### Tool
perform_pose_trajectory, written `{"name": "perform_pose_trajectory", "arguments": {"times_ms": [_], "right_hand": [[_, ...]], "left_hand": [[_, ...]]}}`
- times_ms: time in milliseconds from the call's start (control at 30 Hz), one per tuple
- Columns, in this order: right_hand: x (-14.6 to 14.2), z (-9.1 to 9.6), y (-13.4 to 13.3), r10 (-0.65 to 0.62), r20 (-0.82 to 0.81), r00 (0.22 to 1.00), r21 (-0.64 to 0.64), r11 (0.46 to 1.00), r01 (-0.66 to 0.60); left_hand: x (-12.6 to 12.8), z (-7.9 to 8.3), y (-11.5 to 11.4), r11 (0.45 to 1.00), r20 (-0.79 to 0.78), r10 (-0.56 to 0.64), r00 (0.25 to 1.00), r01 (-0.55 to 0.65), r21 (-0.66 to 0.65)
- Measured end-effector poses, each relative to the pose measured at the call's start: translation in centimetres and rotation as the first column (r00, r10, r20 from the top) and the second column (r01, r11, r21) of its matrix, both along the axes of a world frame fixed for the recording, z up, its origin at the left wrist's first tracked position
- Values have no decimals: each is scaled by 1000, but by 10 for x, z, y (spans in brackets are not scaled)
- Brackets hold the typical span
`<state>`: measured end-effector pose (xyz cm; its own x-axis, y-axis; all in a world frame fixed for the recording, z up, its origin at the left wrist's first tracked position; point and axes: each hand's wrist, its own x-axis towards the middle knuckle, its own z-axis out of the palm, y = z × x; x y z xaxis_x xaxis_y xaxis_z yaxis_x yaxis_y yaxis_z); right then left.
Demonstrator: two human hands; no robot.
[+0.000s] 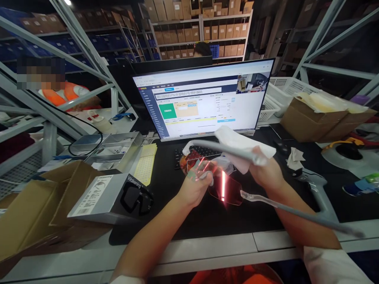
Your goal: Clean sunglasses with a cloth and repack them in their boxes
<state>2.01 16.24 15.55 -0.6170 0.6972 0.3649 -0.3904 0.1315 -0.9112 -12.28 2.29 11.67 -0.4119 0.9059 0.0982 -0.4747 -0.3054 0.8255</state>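
A pair of sunglasses (226, 188) with a reddish shield lens and grey temples is held over the black desk mat. My left hand (195, 188) is closed on its lens near the middle. One temple runs across in front of the cloth and the other stretches toward my right forearm. In my right hand (266, 170) is a white cloth (233, 142), bunched and hanging toward the lens; its fingers are partly hidden by the cloth and the temple. Behind the glasses lies a black keyboard (211, 146), mostly covered.
A lit monitor (192, 102) stands at the back. To the left are a grey eyewear box (103, 197), an open cardboard box (38, 213) and yellow label sheets (145, 163). On the right lie a barcode scanner (318, 189) and a tape dispenser (343, 156). A person in an orange vest (69, 92) sits far left.
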Motion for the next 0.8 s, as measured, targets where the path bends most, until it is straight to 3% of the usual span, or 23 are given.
{"name": "perform_pose_trajectory", "arguments": {"times_ms": [67,167,267,367,500,567,633,700,733,800], "right_hand": [[4,-3,-4,93,100,991,220,969,-113],[2,-5,-3,176,272,946,494,818,-294],[-6,-1,2,234,356,905,606,679,-414],[-10,6,9,262,394,881,624,627,-466],[-7,12,18,328,399,856,567,646,-511],[-2,13,22,339,386,858,508,698,-504],[6,13,24,285,331,900,456,786,-417],[18,16,29,114,245,963,420,883,-211],[26,19,34,-14,209,978,416,906,-76],[46,26,52,-295,196,935,465,867,176]], "left_hand": [[1,-1,1,1000,5,-16,1000,16,-14],[1,-1,3,1000,11,-21,1000,21,-4],[2,5,6,1000,14,24,1000,-23,-11],[2,11,9,997,30,73,997,-72,-39],[0,13,16,991,23,127,992,-126,-52],[-2,13,15,988,-9,144,990,-144,-50],[-5,14,12,985,-40,150,988,-153,-83],[-10,16,7,976,-66,162,985,-169,-134],[-13,17,4,972,-77,166,983,-176,-154],[-18,21,1,967,-97,174,980,-189,-172]]}}
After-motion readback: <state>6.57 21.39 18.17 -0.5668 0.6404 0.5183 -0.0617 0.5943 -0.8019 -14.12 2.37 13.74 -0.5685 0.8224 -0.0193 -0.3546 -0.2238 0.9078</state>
